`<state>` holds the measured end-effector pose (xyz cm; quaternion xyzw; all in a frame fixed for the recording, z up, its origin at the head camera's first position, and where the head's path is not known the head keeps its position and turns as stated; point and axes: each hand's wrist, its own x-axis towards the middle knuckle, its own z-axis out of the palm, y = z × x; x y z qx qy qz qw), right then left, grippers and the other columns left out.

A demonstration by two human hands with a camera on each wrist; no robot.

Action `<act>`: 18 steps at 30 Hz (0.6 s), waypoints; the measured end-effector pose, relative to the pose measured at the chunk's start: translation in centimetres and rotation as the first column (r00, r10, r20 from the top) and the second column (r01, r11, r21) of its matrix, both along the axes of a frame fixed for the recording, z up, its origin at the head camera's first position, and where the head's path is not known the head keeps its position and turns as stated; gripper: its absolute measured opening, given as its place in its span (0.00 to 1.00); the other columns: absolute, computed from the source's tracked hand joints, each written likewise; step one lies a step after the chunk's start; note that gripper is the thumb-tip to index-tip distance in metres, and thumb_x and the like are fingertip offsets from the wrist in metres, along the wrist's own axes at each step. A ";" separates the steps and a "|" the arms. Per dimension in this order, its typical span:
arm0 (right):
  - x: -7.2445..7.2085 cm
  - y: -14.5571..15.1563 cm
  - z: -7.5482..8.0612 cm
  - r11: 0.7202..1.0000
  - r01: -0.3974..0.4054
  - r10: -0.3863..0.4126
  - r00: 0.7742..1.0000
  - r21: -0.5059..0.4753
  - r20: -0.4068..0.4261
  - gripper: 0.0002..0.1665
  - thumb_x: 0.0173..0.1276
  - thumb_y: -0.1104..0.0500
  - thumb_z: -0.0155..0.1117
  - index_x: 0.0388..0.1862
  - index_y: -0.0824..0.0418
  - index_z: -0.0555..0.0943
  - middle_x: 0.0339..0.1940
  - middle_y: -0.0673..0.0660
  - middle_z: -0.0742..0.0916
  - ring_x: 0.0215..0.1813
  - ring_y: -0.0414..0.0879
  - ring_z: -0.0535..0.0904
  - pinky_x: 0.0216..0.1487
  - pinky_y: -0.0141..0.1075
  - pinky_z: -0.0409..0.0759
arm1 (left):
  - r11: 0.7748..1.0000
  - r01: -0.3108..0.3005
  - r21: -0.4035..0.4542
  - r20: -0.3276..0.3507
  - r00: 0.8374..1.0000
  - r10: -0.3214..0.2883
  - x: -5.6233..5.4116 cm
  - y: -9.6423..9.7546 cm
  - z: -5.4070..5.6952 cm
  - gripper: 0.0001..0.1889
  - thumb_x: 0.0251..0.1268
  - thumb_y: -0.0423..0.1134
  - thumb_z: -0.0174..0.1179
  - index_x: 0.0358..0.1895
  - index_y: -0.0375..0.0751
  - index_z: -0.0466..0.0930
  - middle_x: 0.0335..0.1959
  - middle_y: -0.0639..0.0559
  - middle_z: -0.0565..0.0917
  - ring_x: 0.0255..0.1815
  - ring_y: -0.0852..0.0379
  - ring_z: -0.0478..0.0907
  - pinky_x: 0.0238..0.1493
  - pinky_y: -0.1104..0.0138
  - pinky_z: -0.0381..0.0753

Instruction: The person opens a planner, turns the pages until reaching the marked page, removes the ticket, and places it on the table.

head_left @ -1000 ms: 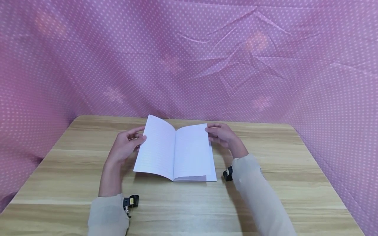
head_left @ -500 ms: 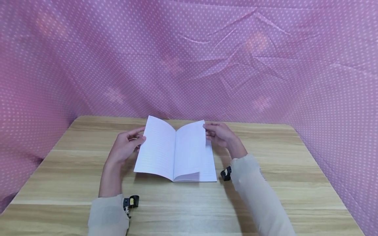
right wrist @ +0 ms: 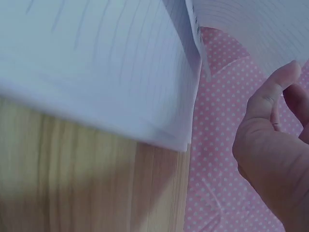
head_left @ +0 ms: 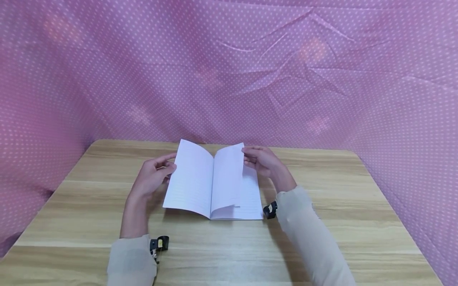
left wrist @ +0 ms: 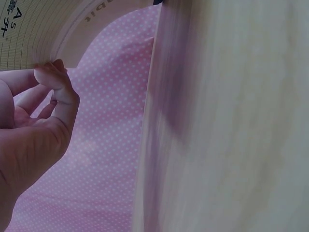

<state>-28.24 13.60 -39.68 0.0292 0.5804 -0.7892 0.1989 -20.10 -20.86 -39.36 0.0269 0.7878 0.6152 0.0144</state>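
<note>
The open notebook (head_left: 212,182) lay on the table (head_left: 229,254), spine running away from the person; the left hand (head_left: 150,178) pinched its raised left edge. The right hand (head_left: 264,162) pinched the lifted paper (head_left: 227,174), leftward of its fingers, near the far corner.

Light was pretty even in my head view, just a pale glare patch on the desk (head_left: 229,254) and a soft shadow beside my right sleeve (head_left: 315,234). The notebook (head_left: 191,178) looked kinda washed out. Left wrist view was dimmer, desk grain smeared; right wrist blurred the notebook's near edge.
</note>
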 end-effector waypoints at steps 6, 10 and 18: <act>0.2 -1.0 0.2 0.998 -0.021 0.020 1.000 -0.062 -0.015 0.08 0.76 0.70 0.58 0.36 0.64 0.81 0.30 0.56 0.86 0.32 0.43 0.83 0.36 0.29 0.85 | 1.000 0.002 0.021 -0.009 1.000 -0.001 0.1 0.0 0.0 0.23 0.75 0.30 0.56 0.71 0.34 0.71 0.45 0.41 0.77 0.35 0.59 0.77 0.35 0.70 0.81; 0.3 -1.7 0.4 0.997 -0.040 0.038 0.999 -0.067 -0.029 0.05 0.76 0.69 0.58 0.39 0.64 0.81 0.32 0.57 0.86 0.34 0.44 0.83 0.39 0.30 0.85 | 1.000 0.000 0.021 -0.013 1.000 0.000 0.1 0.0 -0.1 0.23 0.76 0.31 0.56 0.72 0.35 0.71 0.45 0.41 0.77 0.36 0.59 0.77 0.36 0.69 0.81; 0.6 -3.1 0.6 0.995 -0.060 0.057 0.997 -0.073 -0.043 0.04 0.76 0.70 0.57 0.42 0.66 0.80 0.33 0.58 0.86 0.35 0.45 0.84 0.41 0.32 0.86 | 1.000 0.006 0.028 -0.009 1.000 -0.006 0.1 0.0 0.0 0.24 0.75 0.30 0.56 0.72 0.35 0.71 0.45 0.41 0.77 0.35 0.59 0.75 0.37 0.68 0.81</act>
